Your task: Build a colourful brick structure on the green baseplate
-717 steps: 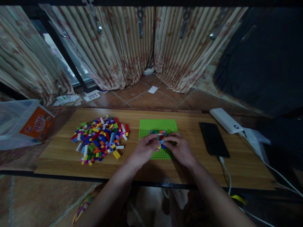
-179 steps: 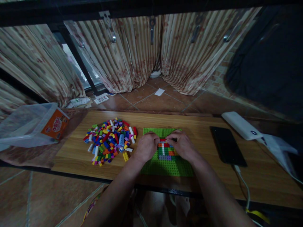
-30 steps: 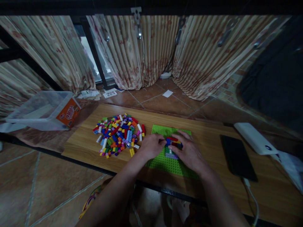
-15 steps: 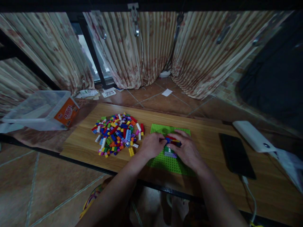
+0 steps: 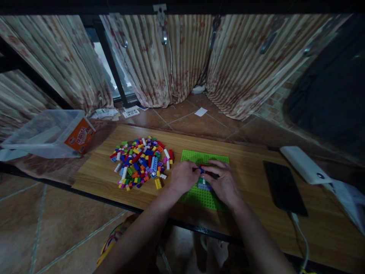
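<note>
A green studded baseplate [image 5: 205, 200] lies on the wooden board. On it, between my hands, sits a small build of toy bricks [image 5: 204, 185] in grey, green, purple, blue and red. My left hand [image 5: 184, 177] is closed, thumb and fingertips pressed at the left side of the build by a blue brick [image 5: 201, 168]. From the right, my right hand [image 5: 224, 182] has its fingers bent around the build, gripping its right side. My fingers cover much of the bricks, so the exact grip is partly hidden.
Left of the baseplate is a pile of mixed loose bricks [image 5: 141, 161]. A clear plastic bin [image 5: 47, 133] with an orange label stands farther left. To the right lie a black phone [image 5: 285, 188] on a white cable and a white power bank [image 5: 305, 163]. Striped curtains [image 5: 188, 61] hang behind.
The fingers of my right hand have shifted slightly, bending more over the build. My left hand stays almost where it was, and the loose pile looks the same.
</note>
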Available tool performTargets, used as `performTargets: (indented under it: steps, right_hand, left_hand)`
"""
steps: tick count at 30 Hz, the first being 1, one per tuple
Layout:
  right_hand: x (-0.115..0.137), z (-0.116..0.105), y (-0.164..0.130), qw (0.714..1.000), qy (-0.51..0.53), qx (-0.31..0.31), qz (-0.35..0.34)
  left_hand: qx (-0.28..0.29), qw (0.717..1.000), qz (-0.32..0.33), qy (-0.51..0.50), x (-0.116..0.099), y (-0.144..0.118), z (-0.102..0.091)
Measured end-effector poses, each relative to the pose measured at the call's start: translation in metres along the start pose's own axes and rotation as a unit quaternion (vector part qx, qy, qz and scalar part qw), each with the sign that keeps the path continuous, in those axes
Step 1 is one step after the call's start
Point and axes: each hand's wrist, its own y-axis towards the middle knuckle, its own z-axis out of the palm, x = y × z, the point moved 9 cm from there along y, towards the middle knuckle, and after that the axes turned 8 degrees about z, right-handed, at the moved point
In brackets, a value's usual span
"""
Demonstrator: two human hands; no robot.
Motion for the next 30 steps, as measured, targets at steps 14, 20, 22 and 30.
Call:
performTargets:
  steps: [14,20,22,30]
  right_hand:
    - [-0.003,0.004,-0.011,0.998,-0.064,-0.019,-0.011]
    - [0.0,-0.002,-0.014,1.0,-0.012,-0.002,-0.015]
    - [-0.005,-0.012,-0.01,0.999,0.037,-0.008,0.0]
    - [-0.037,-0.044,-0.001,0.968,0.161,-0.138,0.134]
  left_hand:
    - [-0.026,0.999,-0.026,-0.018,0.002,0.0,0.003]
    - [-0.019,0.999,-0.01,-0.023,0.0,-0.001,0.002]
    - [-0.016,1.0,0.002,-0.027,0.0,-0.001,0.001]
    - [-0.044,0.998,0.016,-0.035,0.004,0.005,-0.006]
